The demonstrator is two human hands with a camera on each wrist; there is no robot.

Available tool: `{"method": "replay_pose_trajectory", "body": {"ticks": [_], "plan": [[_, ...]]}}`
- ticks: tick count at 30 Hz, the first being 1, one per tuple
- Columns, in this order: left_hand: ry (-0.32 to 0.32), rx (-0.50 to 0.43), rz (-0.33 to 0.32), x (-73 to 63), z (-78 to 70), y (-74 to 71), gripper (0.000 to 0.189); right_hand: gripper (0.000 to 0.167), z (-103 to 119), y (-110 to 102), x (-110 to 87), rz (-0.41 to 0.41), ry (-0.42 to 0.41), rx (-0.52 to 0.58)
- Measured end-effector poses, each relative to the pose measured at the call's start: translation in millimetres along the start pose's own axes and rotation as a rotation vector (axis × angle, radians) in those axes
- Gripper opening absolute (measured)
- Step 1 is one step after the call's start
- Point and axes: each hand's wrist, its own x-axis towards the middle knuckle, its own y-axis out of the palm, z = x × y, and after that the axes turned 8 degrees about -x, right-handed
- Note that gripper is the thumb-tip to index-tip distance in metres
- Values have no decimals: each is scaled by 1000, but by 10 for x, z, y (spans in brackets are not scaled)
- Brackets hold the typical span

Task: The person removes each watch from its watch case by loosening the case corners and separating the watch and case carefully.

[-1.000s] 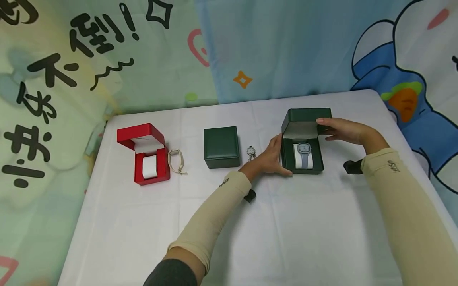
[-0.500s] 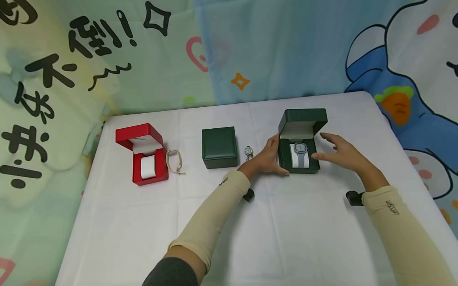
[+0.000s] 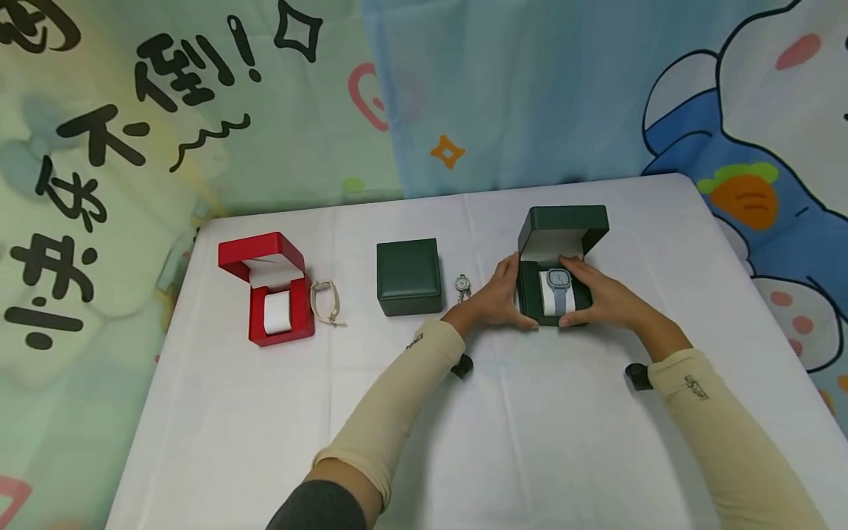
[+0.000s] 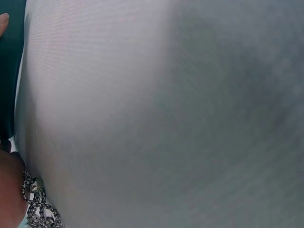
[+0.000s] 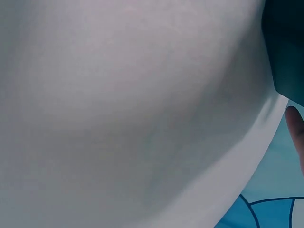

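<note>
In the head view an open green watch box point(image 3: 568, 219) stands at the right of the table. Its raised lid leans back. Inside, a blue-grey watch point(image 3: 559, 283) sits on a white cushion point(image 3: 547, 298). My left hand point(image 3: 495, 298) grips the box's left side, with the thumb at the front corner. Opposite, my right hand point(image 3: 606, 296) holds the right side, its fingers near the back and its thumb at the front. The left wrist view catches the box's green side point(image 4: 10, 71) and a fingertip on it. A green box edge point(image 5: 287, 52) shows in the right wrist view.
A silver watch point(image 3: 463, 285) lies next to my left wrist. Left of it stands a shut green box point(image 3: 408, 272). Farther left are a beige-strapped watch point(image 3: 326, 302) and an open red box point(image 3: 261, 250) with a white cushion. White cloth covers the table.
My right hand has left the lid's right side and come down and inward onto the box's right side. My left hand has stayed at the left side. The lid remains raised.
</note>
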Motion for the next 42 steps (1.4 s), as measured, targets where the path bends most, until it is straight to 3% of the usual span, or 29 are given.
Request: {"method": "replay_pose_trajectory", "body": {"ticks": [8, 18, 33, 42], "plan": [[19, 18, -7, -8, 5, 5, 124, 97, -14, 19, -24, 20, 53, 18], [10, 28, -4, -37, -26, -10, 123, 92, 1, 22, -47, -16, 33, 71], [8, 37, 5, -37, -32, 1, 123, 91, 56, 73, -112, -192, -31, -8], [-9, 53, 2, -54, -40, -13, 122, 86, 174, 168, -192, -394, -92, -210]]}}
